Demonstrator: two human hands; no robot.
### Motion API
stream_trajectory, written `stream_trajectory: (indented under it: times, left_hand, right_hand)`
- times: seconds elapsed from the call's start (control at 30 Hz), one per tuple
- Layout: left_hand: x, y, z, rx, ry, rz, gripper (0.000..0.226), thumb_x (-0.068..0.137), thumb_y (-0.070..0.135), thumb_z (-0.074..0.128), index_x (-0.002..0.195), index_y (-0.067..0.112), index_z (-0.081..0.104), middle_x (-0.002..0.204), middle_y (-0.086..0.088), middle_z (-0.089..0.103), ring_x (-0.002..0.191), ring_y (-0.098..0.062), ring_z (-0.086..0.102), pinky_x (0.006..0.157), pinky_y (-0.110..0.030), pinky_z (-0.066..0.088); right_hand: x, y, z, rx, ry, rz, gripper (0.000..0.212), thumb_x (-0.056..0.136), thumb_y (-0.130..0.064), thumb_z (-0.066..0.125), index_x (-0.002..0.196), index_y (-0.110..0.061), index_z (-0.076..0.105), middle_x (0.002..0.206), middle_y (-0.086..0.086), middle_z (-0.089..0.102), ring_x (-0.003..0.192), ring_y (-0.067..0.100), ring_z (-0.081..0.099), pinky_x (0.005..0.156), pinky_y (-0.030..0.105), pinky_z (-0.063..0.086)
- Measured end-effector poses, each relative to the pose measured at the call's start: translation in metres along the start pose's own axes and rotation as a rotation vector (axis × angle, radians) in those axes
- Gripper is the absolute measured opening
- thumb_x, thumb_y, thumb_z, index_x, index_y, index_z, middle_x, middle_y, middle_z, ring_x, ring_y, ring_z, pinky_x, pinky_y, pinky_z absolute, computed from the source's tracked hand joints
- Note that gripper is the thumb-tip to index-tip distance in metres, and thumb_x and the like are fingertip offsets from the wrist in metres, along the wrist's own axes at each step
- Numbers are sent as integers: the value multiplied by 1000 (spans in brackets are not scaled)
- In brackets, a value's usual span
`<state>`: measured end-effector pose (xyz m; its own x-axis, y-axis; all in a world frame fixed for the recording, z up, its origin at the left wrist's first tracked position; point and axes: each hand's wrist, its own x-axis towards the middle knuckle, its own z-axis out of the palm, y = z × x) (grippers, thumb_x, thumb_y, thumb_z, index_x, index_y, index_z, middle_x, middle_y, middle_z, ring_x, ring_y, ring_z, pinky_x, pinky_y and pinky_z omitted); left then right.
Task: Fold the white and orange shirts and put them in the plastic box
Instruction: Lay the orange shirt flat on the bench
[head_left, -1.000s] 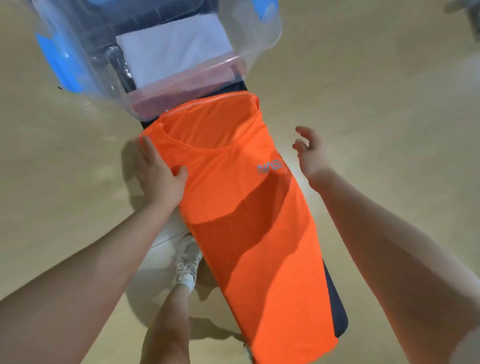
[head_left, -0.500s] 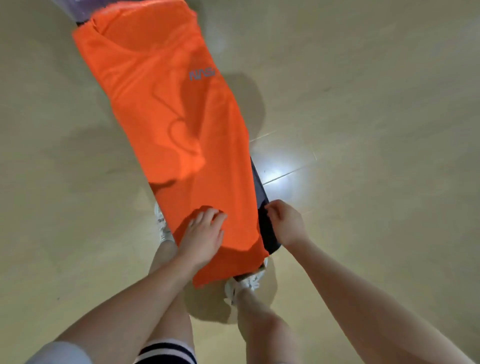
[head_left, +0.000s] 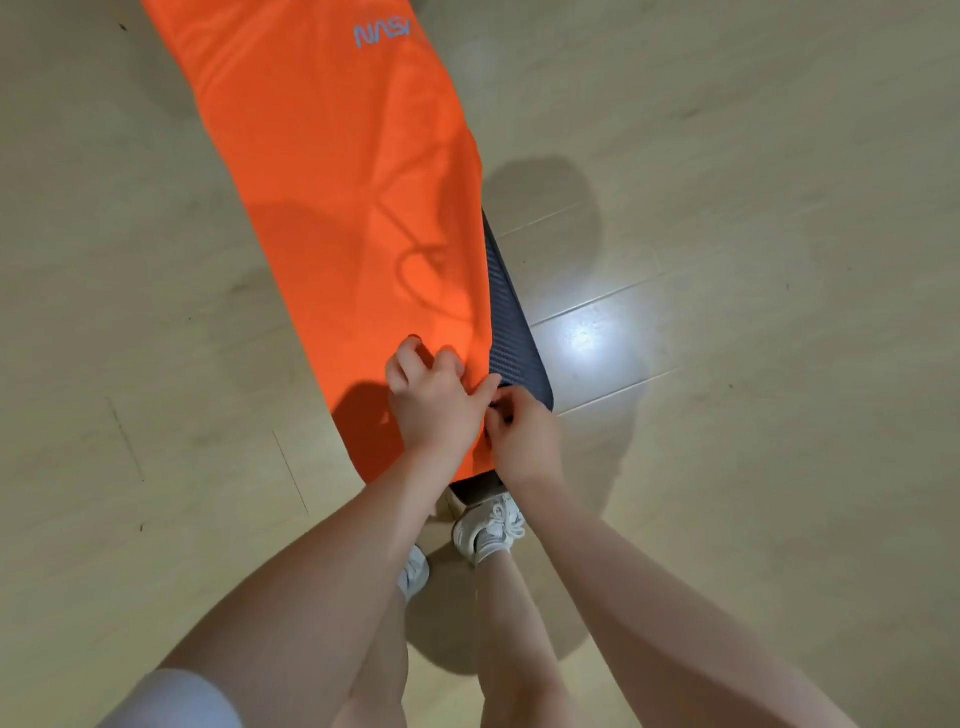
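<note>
The left hand (head_left: 434, 402) bunched the bottom edge of the orange shirt (head_left: 343, 208) in its curled fingers, so the cloth puckered up under the knuckles. The right hand (head_left: 522, 436) sat right beside it, touching it, with its fingers curled down at the shirt's near right corner. That grip seemed to pinch the cloth, but the fingertips were tucked under the left hand and could not be seen well.

The shirt lay long and narrow on a dark bench (head_left: 511, 322). It covered nearly all of the surface, and only a thin strip along the right side and the near end showed. The shirt's top ran out of the picture, so the neck was cut off. Pale blue letters (head_left: 383, 34) sat near the top edge.

Below the hands stood two white sneakers (head_left: 491, 525) on the pale wooden floor (head_left: 753, 208). One sneaker was mostly hidden behind the left arm.
</note>
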<state>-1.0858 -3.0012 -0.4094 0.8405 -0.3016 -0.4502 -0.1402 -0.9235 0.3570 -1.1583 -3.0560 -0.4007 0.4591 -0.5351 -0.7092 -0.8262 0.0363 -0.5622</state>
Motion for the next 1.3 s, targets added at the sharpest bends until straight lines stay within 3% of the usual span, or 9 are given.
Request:
stream_trajectory:
  times: [0.13,0.3,0.5,0.63,0.73,0.87,0.97,1.17,1.3]
  left_hand:
    - [5,-4,0,-69,-41,-76,27,91,32,52,105,13,66,145,-8,30,132,-35,23,102,-45,34]
    - [6,-19,-20,-450,-118,-123,24,94,21,50,73,15,60,142,2,40,131,-22,32,110,-32,24]
    - [3,-21,-28,-460,-150,-33,20,82,38,56,73,26,69,135,3,44,129,-19,40,110,-37,28]
    - [2,-17,-11,-267,-80,192,38,78,44,48,79,16,74,131,-15,55,130,-36,42,108,-45,29]
    - [1,-13,-8,-171,-185,275,31,87,25,56,115,14,61,148,-8,37,142,-31,23,113,-43,21]
    - [0,-26,-4,148,-204,392,66,90,33,55,146,23,22,159,-1,-1,146,-25,-3,117,-42,2]
    - [0,-40,-1,340,-227,381,88,83,49,57,149,22,5,157,-8,-12,145,-32,-8,116,-47,-1]
    - [0,-51,2,371,-180,326,125,58,69,66,141,26,-17,157,-15,-10,143,-32,-10,114,-51,-2]
    - [3,-52,-2,360,-263,205,140,51,75,66,145,18,-21,154,-9,-25,143,-31,-19,115,-52,-2]
  right_hand:
    - [4,-9,1,60,-56,66,24,85,-31,59,96,-9,62,83,1,64,79,16,58,72,29,45]
    - [5,-19,-1,238,-255,177,32,81,-21,64,53,-13,49,48,0,49,51,18,44,55,30,39]
    - [0,-30,-48,704,-128,172,19,93,-10,45,78,-9,57,60,1,57,49,8,52,45,15,42]
    - [5,-7,-71,504,12,43,16,92,-12,51,76,-13,51,65,1,48,52,6,43,50,23,36]
    - [18,14,-80,324,189,-10,21,92,-13,49,71,-18,51,61,-5,45,56,7,40,54,23,34]
    - [43,48,-84,148,402,190,31,93,-14,38,63,-16,46,62,0,47,72,23,45,62,34,33]
    - [53,56,-79,-14,429,315,32,95,-11,34,123,-3,50,123,21,54,117,36,48,95,37,36]
    - [35,17,-25,-444,8,-621,59,95,-45,30,141,-8,37,150,20,31,138,34,31,112,43,25]
    - [49,24,-13,-536,-46,-645,68,92,-54,22,148,-14,18,157,5,15,145,22,10,116,41,14]
